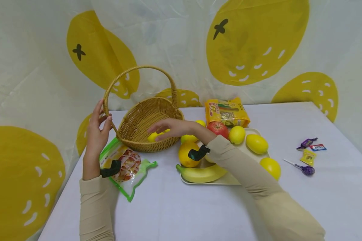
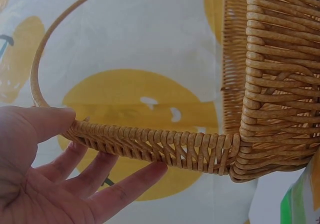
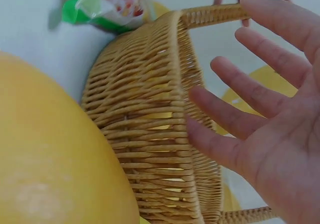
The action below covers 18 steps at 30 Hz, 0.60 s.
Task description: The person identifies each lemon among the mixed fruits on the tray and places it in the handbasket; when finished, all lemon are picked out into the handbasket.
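Note:
A wicker basket (image 1: pixel 147 146) with a tall hooped handle (image 1: pixel 140 67) stands at the back left of the table. My left hand (image 1: pixel 98 135) holds the handle near its left foot; in the left wrist view, the thumb lies on one side of the handle (image 2: pixel 150 145) and the fingertips touch the other. Over the basket's opening hovers my right hand (image 1: pixel 176 128), fingers spread and nothing in them. Below it, a yellow fruit (image 1: pixel 152 137) lies inside the basket, partly hidden by the hand. The right wrist view shows those fingers beside the basket's rim (image 3: pixel 177 84).
Right of the basket, a cream tray (image 1: pixel 226 180) holds a banana (image 1: pixel 203 174), an orange (image 1: pixel 187 154), a red fruit (image 1: pixel 218 129) and several yellow fruits. A yellow packet (image 1: pixel 226 112) stands behind. A green-edged bag (image 1: pixel 129 167) lies front left; sweets (image 1: pixel 307 157) lie right.

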Each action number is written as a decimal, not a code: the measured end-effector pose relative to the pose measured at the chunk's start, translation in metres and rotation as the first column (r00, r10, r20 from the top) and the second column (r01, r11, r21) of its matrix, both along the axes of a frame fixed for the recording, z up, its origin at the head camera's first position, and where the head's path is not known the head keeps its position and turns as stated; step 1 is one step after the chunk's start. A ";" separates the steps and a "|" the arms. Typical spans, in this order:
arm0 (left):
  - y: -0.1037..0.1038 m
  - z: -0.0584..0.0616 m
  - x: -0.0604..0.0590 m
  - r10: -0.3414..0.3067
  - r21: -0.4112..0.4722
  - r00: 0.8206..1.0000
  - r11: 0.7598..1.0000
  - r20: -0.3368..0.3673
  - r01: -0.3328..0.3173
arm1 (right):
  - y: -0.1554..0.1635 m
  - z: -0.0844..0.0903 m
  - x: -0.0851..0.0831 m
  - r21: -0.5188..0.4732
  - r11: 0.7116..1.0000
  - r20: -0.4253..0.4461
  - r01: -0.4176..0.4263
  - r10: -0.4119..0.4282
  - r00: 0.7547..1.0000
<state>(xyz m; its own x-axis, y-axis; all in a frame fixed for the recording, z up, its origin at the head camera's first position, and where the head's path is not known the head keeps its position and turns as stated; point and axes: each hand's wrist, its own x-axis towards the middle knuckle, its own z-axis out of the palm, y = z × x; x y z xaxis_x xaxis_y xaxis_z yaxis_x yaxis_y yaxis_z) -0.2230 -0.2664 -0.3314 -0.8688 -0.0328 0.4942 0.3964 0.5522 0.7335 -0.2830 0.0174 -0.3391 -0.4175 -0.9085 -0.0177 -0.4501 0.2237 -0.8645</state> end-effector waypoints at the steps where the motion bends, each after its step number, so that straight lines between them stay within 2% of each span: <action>1: 0.000 0.000 0.000 0.000 0.001 1.000 1.000 0.001 0.000 | 0.003 0.000 0.003 -0.015 1.000 0.006 0.005 -0.004 1.000; 10: -0.002 -0.002 -0.001 0.005 0.000 1.000 1.000 -0.005 -0.005 | 0.037 0.002 0.038 -0.173 0.984 0.062 0.045 -0.035 0.998; 13: -0.003 -0.003 -0.002 0.001 -0.006 1.000 1.000 -0.009 -0.001 | 0.057 0.002 0.049 -0.233 0.971 0.080 0.054 -0.036 0.996; 18: -0.003 -0.002 -0.003 -0.006 0.007 1.000 1.000 0.003 0.006 | 0.097 0.004 0.062 -0.304 0.948 0.061 0.091 -0.076 0.995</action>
<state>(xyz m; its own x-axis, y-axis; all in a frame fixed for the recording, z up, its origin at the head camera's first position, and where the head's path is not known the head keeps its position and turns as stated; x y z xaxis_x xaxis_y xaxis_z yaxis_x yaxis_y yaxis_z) -0.2255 -0.2690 -0.3333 -0.8705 -0.0310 0.4912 0.3972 0.5451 0.7383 -0.2214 0.1145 -0.3351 -0.4978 -0.8351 0.2342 -0.3979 -0.0200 -0.9172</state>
